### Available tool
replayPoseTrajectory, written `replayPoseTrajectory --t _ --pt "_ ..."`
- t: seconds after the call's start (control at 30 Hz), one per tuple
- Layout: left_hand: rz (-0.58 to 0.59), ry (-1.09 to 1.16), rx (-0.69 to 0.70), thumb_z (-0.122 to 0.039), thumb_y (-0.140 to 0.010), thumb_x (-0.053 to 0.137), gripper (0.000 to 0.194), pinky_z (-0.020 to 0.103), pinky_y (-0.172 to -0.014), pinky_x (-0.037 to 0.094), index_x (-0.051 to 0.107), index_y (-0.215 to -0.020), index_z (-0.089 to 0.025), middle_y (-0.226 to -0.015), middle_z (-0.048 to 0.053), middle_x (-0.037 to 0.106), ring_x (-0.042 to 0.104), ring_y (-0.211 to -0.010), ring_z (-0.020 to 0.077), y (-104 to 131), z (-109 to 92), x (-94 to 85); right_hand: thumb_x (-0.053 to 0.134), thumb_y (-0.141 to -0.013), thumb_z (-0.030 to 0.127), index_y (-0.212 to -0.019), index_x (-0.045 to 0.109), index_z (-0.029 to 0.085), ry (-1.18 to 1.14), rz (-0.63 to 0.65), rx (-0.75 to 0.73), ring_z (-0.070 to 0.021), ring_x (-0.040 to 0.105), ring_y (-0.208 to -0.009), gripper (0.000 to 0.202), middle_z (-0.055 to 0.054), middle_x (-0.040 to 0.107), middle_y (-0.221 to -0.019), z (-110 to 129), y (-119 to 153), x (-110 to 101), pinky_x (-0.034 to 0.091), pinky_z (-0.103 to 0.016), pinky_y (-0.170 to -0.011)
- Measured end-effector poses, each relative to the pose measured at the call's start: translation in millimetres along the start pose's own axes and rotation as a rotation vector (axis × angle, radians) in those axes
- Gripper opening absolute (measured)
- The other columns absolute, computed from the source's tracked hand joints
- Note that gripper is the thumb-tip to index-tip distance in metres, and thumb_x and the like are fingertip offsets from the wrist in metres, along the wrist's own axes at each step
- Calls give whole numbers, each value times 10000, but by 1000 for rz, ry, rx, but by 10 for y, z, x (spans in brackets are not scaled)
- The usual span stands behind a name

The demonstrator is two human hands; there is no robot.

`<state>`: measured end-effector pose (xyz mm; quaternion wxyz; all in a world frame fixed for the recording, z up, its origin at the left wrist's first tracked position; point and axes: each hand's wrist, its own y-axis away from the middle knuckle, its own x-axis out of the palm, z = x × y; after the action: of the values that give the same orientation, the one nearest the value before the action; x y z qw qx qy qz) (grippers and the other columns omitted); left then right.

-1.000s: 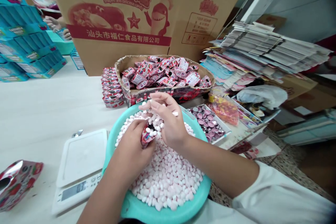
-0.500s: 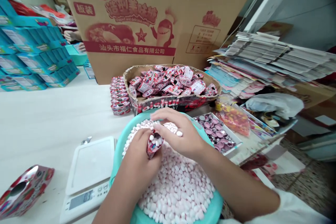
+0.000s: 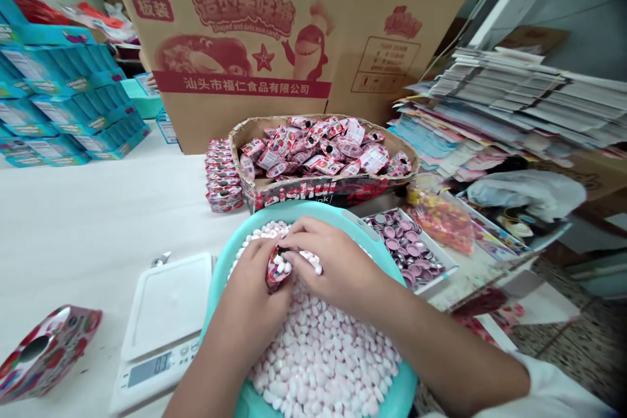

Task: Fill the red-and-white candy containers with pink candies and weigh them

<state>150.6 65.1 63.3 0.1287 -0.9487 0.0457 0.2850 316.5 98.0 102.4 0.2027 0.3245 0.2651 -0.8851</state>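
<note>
My left hand [image 3: 257, 281] is wrapped around a small red-and-pink printed candy box [image 3: 273, 279], tilted so its opening shows. White candies [image 3: 281, 266] are heaped at that opening. My right hand [image 3: 333, 258] curls over from the right, its fingertips at the top of the candy box. A few candies [image 3: 317, 269] show under its fingers and by its palm. Both hands are above a turquoise basin [image 3: 409, 375] full of pale pink and white oval candies [image 3: 328, 353].
A digital scale [image 3: 166, 307] stands left of the basin, near another printed box [image 3: 49, 353]. Behind sit a cut carton [image 3: 255, 192] of similar boxes and a large cardboard box [image 3: 337, 26]. To the right are a tray of pink caps [image 3: 416, 255] and stacked flat cartons [image 3: 529, 91].
My right hand has come down and left, its fingers bending in over the candy box's opening. The candy box has shifted slightly left in my left hand.
</note>
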Motion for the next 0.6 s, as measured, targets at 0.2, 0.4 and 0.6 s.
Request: replayPoseTrajectory --t 0.2,0.4,0.6 --pt "-4 -8 9 -70 -811 544 478 383 -987 471 583 -1248 -262 -1196 48 613 567 -1138 220 -14 2 -16 604 -922 205 -1034 706 211 -111 -20 61 -186 639 -980 152 -51 681 -1018 12 -33 -69 514 -329 -876" --pt "4 -21 -9 -14 -740 508 430 368 -957 477 619 -1091 -237 -1140 44 605 577 -1090 215 -9 -15 -14 625 -884 148 -1033 708 222 -89 38 -30 -187 636 -991 186 -57 668 -1063 51 -29 1 517 -330 -896" --pt "13 2 9 -92 -838 546 368 353 -955 472 615 -1156 -262 -1161 31 620 577 -1103 207 -4 -17 -14 595 -863 80 -921 726 212 -123 -50 -52 -171 654 -919 195 -42 688 -969 -89 -40 42 532 -305 -850"
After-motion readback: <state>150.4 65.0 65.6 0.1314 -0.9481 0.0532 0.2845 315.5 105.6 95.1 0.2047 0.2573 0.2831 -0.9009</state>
